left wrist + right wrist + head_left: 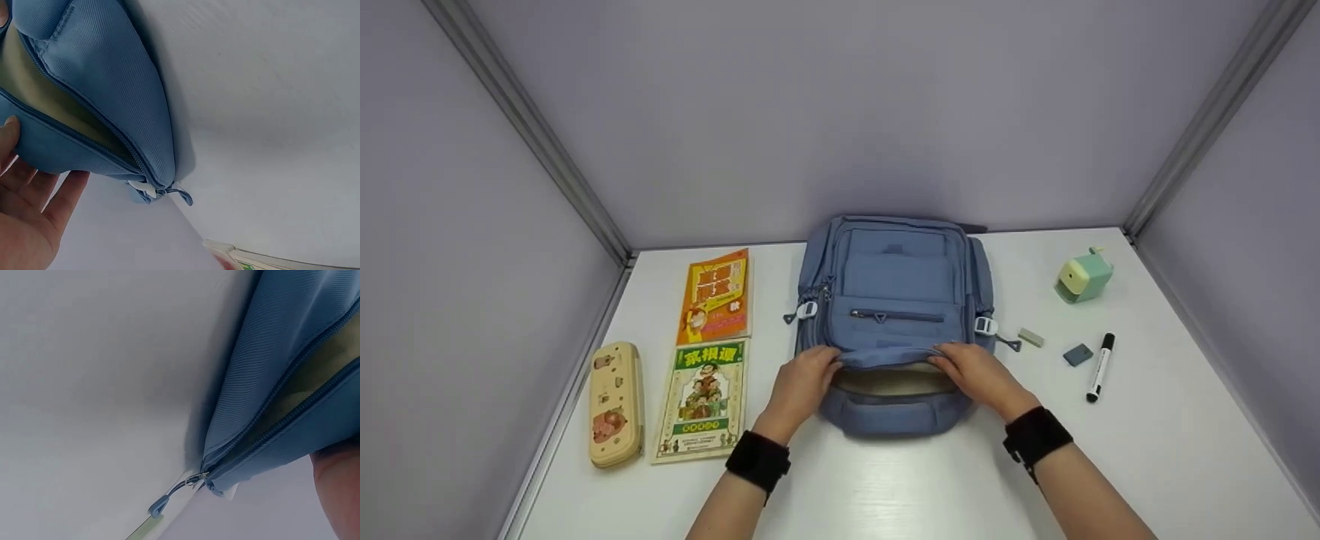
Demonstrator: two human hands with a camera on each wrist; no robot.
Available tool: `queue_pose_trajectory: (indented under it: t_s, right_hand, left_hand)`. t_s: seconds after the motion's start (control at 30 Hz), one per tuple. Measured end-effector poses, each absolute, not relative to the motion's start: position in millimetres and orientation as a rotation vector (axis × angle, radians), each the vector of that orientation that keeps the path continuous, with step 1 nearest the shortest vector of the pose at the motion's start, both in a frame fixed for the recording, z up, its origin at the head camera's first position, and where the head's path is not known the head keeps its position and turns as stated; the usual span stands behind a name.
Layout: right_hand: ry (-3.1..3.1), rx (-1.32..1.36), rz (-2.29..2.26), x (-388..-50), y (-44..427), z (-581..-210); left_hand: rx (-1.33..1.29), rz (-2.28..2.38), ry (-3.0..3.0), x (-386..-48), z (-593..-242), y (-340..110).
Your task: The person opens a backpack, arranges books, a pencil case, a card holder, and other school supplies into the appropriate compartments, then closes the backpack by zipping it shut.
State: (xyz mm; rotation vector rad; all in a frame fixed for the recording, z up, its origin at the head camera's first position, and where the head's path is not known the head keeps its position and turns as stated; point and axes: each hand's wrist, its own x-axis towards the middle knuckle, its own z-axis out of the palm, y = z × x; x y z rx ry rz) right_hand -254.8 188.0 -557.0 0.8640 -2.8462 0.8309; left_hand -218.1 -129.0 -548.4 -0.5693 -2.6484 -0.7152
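Note:
A blue backpack (pixel 896 270) lies on the table with its top end towards me. Its main zipper is undone, and a pale lining (pixel 894 379) shows through the gap. My left hand (pixel 802 382) pinches the left part of the upper flap edge, thumb on one side and fingers on the other, as the left wrist view shows. At the right part of that edge, my right hand (pixel 982 375) grips the flap and lifts it. A zipper pull (pixel 159 505) hangs at the corner of the opening in the right wrist view.
Left of the backpack lie an orange book (pixel 716 296), a green-and-cream book (pixel 703 397) and a yellow pencil case (pixel 615 405). To its right are a green pencil sharpener (pixel 1084 277), a light eraser (pixel 1031 337), a dark eraser (pixel 1078 355) and a marker (pixel 1101 367). Walls enclose the table.

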Motion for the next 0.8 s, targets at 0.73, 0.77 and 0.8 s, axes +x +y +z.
queue_pose_trajectory:
  t_s: [0.73, 0.77, 0.8]
  right_hand:
    - [-2.78, 0.697, 0.886, -284, 181, -521]
    - [-2.781, 0.684, 0.883, -286, 181, -520]
    - [-2.787, 0.671, 0.885, -287, 180, -518]
  left_hand:
    - [0.317, -0.593, -2.887, -211, -544, -235]
    - [0.349, -0.587, -2.918, -209, -546, -239]
    - [0.389, -0.592, -2.953, -207, -548, -243]
